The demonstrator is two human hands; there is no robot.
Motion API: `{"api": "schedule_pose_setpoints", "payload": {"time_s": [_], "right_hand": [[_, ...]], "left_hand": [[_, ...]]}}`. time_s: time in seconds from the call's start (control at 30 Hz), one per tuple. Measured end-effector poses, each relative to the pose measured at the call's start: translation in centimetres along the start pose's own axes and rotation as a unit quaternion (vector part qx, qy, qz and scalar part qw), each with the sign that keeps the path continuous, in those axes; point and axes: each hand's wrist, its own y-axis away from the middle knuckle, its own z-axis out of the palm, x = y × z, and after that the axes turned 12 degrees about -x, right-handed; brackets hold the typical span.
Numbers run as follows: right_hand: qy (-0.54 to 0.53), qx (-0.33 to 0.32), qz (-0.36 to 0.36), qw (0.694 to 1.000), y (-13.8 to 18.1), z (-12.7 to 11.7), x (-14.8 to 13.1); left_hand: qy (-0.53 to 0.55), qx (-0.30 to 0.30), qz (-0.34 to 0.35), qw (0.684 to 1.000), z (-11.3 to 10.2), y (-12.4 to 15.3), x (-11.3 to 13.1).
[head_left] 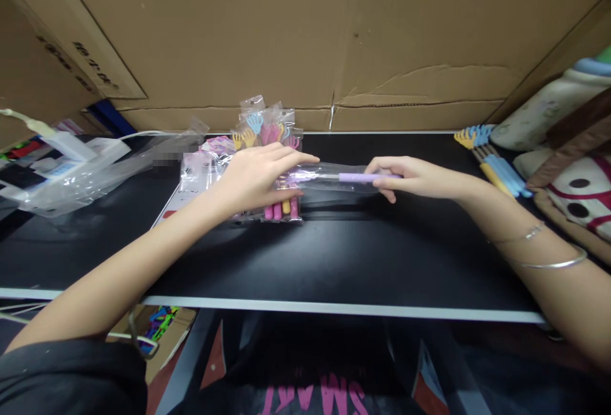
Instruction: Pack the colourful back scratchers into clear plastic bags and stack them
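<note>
A purple back scratcher [356,177] lies lengthwise in a clear plastic bag [324,184], held level above the black tabletop. My right hand [398,176] pinches the handle end and the bag's edge there. At the other end, my left hand [265,173] has the bag between thumb and fingers, its index finger stretched along the top; part of this grip is hidden. Beneath and behind my left hand lie several bagged back scratchers [274,130] with pink, yellow and blue heads.
Unbagged blue and yellow back scratchers [501,170] lie at the right, beside a patterned bottle [539,109] and a plush-looking bag [582,192]. Clear plastic bags [62,195] and a white charger [71,146] with cables are at the left. Cardboard [296,33] walls the back.
</note>
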Motion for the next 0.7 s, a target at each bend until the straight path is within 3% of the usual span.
{"api": "schedule_pose_setpoints", "payload": {"time_s": [0.3,0.7], "right_hand": [[0.022,0.034,0.011,0.999,1.3,-1.9,1.0],[-0.046,0.105,-0.024,0.993,-0.8,0.7,0.7]], "left_hand": [[-0.033,-0.005,-0.06,0.998,-0.9,0.5,-0.7],[0.013,0.035,-0.019,0.999,0.3,0.4,-0.1]]}}
